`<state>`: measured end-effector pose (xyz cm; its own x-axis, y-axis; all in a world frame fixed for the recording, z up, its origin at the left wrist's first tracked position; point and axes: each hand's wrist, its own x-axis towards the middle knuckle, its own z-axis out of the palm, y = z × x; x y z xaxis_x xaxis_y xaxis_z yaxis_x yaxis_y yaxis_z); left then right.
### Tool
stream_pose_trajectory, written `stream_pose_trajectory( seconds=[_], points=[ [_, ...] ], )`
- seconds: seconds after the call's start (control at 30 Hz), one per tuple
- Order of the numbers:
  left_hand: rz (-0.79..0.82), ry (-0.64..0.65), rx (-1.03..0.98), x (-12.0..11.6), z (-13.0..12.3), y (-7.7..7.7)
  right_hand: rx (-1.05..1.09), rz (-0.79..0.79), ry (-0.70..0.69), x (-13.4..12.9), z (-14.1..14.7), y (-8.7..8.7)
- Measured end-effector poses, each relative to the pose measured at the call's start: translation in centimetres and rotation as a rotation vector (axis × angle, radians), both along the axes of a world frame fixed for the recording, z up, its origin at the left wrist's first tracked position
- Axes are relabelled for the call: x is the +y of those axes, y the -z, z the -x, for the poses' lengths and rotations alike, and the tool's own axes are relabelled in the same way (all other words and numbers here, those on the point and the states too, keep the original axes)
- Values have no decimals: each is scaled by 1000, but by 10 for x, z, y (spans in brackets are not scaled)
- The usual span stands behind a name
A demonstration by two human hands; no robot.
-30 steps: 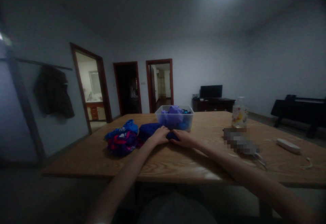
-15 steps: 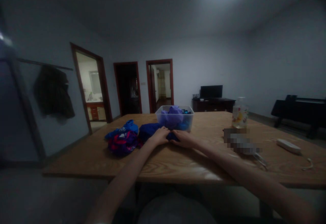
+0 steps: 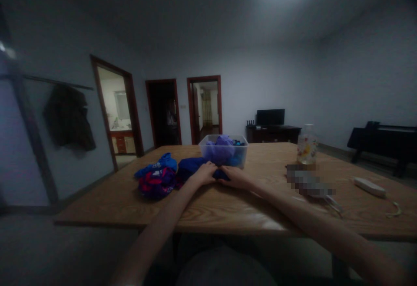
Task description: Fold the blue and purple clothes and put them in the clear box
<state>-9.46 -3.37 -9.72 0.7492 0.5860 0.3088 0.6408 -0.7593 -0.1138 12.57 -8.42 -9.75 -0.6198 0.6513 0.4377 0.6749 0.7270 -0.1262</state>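
A piece of dark blue cloth [image 3: 192, 166] lies bunched on the wooden table [image 3: 202, 214]. My left hand [image 3: 206, 173] is closed on its right part, fingers bent over the fabric. Close beside it, my right hand [image 3: 235, 177] grips the right end of the same cloth. Some of the fabric is hidden behind both hands. Directly behind them stands a clear plastic bin [image 3: 239, 159] holding a purple cloth bundle [image 3: 224, 146] and other blue and dark items. To the left rest a purple and pink patterned bundle [image 3: 158, 182] and a bright blue one [image 3: 167, 162].
On the right are a clear flowered bottle [image 3: 306, 147], a blurred-out grey object [image 3: 308, 184] and a white oblong device [image 3: 369, 187] with a cord. The table's front edge [image 3: 228, 230] runs below my forearms. A dark jacket [image 3: 70, 116] hangs at far left.
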Motion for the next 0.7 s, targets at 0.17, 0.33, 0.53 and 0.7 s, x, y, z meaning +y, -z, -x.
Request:
stream_pose_trajectory(
  seconds=[0.17,0.33,0.53,0.7],
  points=[
    [-5,6,-1,1,1,0,-9,0,-19,-1,-1,-1],
    [4,-3,6,1,0,0,-2,-12,-17,-1,-1,0],
    [10,-9,10,1,1,1,1,-14,-32,-1,-1,1],
    [3,1,5,1,1,1,8,-10,-40,-3,-1,-1]
  ],
)
